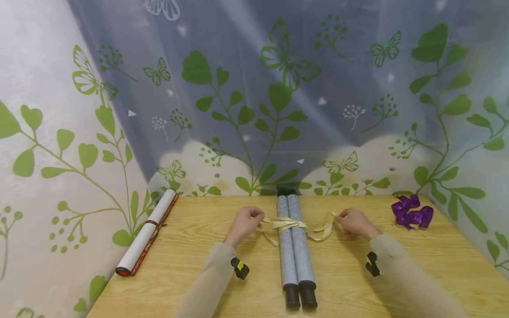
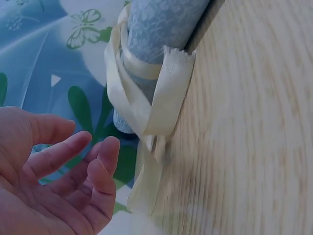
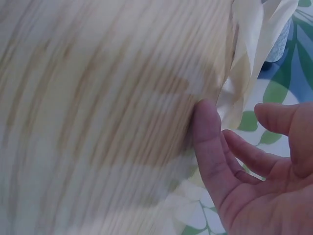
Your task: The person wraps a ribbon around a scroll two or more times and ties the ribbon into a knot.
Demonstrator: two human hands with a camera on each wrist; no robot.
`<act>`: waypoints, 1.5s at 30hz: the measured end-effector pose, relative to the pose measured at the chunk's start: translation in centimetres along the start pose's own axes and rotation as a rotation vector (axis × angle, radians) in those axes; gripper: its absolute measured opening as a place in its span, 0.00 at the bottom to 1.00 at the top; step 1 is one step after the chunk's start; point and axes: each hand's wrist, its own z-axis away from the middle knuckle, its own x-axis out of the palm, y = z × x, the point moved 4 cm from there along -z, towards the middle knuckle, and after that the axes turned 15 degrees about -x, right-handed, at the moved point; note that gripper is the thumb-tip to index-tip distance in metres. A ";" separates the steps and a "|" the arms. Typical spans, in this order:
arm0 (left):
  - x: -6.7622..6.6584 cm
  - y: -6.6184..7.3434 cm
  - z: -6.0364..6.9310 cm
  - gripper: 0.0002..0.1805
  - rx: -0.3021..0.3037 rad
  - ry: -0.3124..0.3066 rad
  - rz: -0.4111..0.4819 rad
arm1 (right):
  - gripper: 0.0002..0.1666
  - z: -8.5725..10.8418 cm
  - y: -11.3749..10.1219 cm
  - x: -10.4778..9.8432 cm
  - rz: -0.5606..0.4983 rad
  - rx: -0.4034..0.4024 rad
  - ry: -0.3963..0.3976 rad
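Two rolled scrolls [image 1: 289, 256] in pale blue patterned covering, with dark end knobs, lie side by side on the table. A cream ribbon [image 1: 296, 224] is tied round both in a bow, its loops and tails spread to either side. Just left of the bow is my left hand [image 1: 245, 221]; in the left wrist view its fingers [image 2: 103, 161] are loosely bent, apart from the ribbon [image 2: 171, 93] and its frayed end. My right hand [image 1: 355, 223] is at the ribbon's right side. The right wrist view shows its thumb and fingers [image 3: 208, 132] parted, close beside the ribbon [image 3: 239, 83]; contact is unclear.
At the left edge of the wooden table [image 1: 191, 269] lies a white rolled scroll [image 1: 149, 232] with a dark tie and reddish cord. A crumpled purple ribbon [image 1: 411, 213] lies at the back right. Leaf-printed cloth [image 1: 246, 132] hangs behind the table.
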 end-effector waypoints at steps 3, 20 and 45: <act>0.5 0.2 0.1 0.14 0.009 -0.001 -0.002 | 0.28 0.0 -0.5 0.2 0.004 0.008 0.005; 3.4 2.5 2.0 0.35 0.057 0.116 -0.328 | 0.25 -0.1 -2.0 1.8 -0.025 -0.015 0.011; 7.7 4.6 3.1 0.48 -0.037 0.029 -0.420 | 0.27 -1.4 -5.6 6.1 0.006 -0.119 0.004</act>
